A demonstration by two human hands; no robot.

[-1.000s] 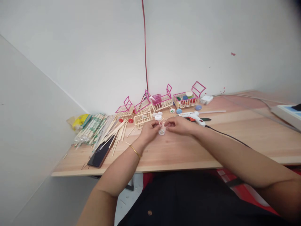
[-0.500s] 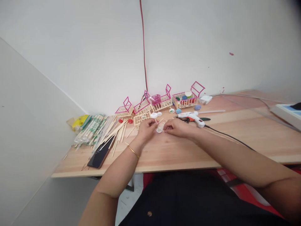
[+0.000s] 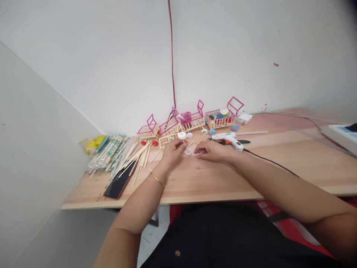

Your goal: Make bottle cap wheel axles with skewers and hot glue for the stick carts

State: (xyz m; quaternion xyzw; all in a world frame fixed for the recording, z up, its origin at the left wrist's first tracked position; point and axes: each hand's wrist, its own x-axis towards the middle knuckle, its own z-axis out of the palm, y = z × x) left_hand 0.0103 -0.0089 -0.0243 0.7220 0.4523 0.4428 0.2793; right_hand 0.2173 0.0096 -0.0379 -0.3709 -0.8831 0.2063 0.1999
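Note:
A small white bottle cap (image 3: 188,152) lies between my two hands on the wooden table, its hollow side up. My left hand (image 3: 174,152) is at the cap's left edge, thumb and forefinger pinched together. Whatever is in that pinch is too small to make out. On the other side, my right hand (image 3: 209,151) has its fingers curled inward, with a small gap between the fingertips and the cap. Its palm side is hidden. Short cut sticks (image 3: 190,143) lie just beyond the cap. A white glue gun (image 3: 232,140) rests beyond my right wrist.
Small stick baskets with pink rims (image 3: 220,118) stand along the wall. Loose sticks (image 3: 141,160), a phone (image 3: 119,182) and bagged chopsticks (image 3: 108,152) are at left. White caps (image 3: 182,135) and blue caps (image 3: 212,132) lie behind my hands. A black cord (image 3: 267,160) trails right.
The cap has shifted slightly away from me, towards my left fingers. My right fingertips have loosened a little beside it. The left hand has barely moved.

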